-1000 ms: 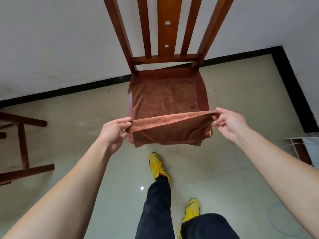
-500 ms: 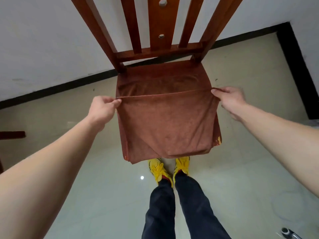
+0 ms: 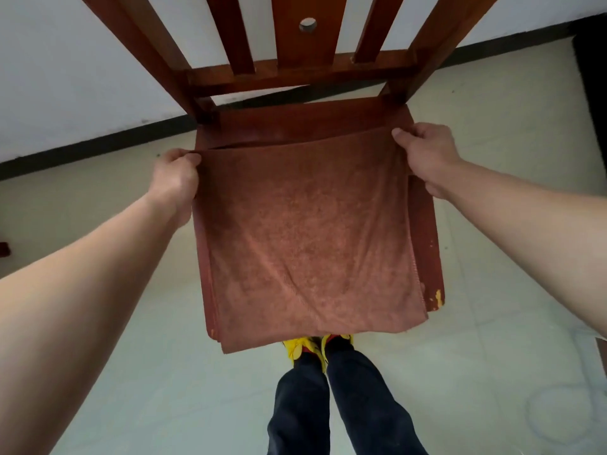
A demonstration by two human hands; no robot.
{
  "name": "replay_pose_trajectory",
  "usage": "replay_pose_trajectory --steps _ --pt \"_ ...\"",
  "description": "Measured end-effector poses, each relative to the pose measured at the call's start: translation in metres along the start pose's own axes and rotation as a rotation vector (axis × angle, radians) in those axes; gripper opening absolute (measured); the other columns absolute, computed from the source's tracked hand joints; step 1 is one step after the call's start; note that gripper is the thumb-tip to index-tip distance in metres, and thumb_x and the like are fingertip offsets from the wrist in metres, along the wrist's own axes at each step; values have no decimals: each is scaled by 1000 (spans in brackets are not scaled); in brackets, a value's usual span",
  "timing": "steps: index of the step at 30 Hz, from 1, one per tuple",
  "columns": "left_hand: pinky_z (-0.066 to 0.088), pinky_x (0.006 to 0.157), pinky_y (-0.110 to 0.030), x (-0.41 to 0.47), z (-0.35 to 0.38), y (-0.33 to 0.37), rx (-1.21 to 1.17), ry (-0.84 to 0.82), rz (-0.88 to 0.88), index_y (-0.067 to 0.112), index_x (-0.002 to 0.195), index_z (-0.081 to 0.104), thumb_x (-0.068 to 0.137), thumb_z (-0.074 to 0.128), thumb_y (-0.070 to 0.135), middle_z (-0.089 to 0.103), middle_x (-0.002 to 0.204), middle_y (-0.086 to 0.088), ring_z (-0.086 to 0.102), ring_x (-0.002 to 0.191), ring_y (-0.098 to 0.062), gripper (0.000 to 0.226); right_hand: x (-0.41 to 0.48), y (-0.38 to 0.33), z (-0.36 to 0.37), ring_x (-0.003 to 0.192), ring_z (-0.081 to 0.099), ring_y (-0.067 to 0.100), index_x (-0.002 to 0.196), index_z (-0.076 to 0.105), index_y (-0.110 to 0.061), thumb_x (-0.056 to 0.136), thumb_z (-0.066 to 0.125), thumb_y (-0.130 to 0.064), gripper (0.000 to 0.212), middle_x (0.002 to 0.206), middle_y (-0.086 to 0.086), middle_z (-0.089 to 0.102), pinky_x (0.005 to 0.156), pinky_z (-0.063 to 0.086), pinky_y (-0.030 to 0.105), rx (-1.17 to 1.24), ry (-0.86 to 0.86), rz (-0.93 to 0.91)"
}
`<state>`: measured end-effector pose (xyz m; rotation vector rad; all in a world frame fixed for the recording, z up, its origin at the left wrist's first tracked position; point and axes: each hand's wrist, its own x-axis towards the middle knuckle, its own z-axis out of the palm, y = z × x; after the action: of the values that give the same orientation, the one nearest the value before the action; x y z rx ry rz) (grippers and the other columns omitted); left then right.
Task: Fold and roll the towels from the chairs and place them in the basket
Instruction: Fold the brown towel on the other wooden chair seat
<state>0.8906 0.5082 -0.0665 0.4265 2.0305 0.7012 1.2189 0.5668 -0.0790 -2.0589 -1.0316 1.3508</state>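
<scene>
rust-brown soft microfibre towel (image 3: 305, 231) lies folded on the seat of the red-brown wooden slat-back chair (image 3: 295, 73). it covers nearly all of the seat, and its near edge droops off the front above my yellow shoes (image 3: 297, 348). left hand (image 3: 175, 178) pinches the far left corner, thumb and fingers closed over the cloth edge. right hand (image 3: 423, 156) pinches the far right corner the same way, thumb on top. hands are well apart, one per corner, with the far fold edge pulled fairly straight between them, just short of the seat's back. handling, my read: light, limp, no stiffness, so it only holds shape where it's supported or under tension. pile looks grippy, so layers should cling rather than slide, and nothing here breaks. stacked edges show along the left side, so it's more than one layer; exact count i can't tell. faint creases run toward the near right corner, so tension isn't even. best grip points are the corners, with every layer caught in the pinch, otherwise the lower one sags out. for rolling i'd start at a short end with flat fingers across the width, tight from the first turn, since a loose core will spring open. risk: the overhang could drag it off the seat if i release unevenly. basket not in view.
</scene>
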Motion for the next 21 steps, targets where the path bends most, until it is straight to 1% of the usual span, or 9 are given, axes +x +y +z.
replay_pose_trajectory --steps 2,4,5,7,9,14,16,19,21 --pt "43 64 -26 8 5 0 14 22 -1 20 84 56 96 47 14 57 78 0 52 70 -14 17 8 2 2 92 68 19 108 68 -11 94 60 -25 22 102 7 70 84 57 31 -32 -4 -5" --pt "41 64 -25 13 8 0 58 53 8 19 87 57 96 47 15 56 77 0 50 68 -14 14 13 4 3 93 68 20 111 68 -9 93 61 -26 26 103 7 70 86 56 32 -59 9 -11" --pt "42 67 -26 14 9 1 80 67 12 18 88 58 96 47 15 57 79 -1 51 70 -15 14 15 5 4 93 68 20 111 69 -8 92 62 -26 27 102 7 70 85 56 31 -69 22 -17" --pt "43 72 -29 16 11 2 110 92 13 21 80 58 95 48 17 61 89 -5 54 78 -20 19 14 7 5 91 67 19 108 70 -8 92 63 -25 25 98 5 70 81 55 28 -101 56 -36" --pt "45 71 -31 19 11 4 136 112 8 22 75 57 94 50 20 63 96 -8 56 81 -23 21 15 9 6 88 66 19 104 70 -9 91 63 -24 21 94 5 69 78 54 26 -140 97 -56" --pt "53 75 -36 26 16 7 232 165 -45 21 79 58 94 56 36 64 97 -8 60 84 -28 22 20 8 8 84 61 16 93 67 -16 88 65 -25 10 89 2 65 72 46 22 -266 170 -70" --pt "54 76 -36 24 18 9 257 185 -57 20 80 58 93 58 41 65 99 -7 61 86 -28 25 21 6 8 85 60 16 91 64 -17 86 67 -29 13 91 1 63 74 44 22 -307 176 -52" --pt "55 79 -39 12 18 14 227 150 -64 16 97 56 90 61 45 63 103 -7 61 87 -28 30 15 2 2 91 65 22 94 62 -19 78 73 -41 29 100 4 67 82 55 35 -253 154 1" --pt "55 77 -38 -4 14 13 198 106 -65 15 105 51 89 62 45 59 102 -6 59 87 -27 36 -2 4 -5 94 66 25 98 58 -22 72 74 -48 39 106 5 67 83 57 45 -227 124 54"
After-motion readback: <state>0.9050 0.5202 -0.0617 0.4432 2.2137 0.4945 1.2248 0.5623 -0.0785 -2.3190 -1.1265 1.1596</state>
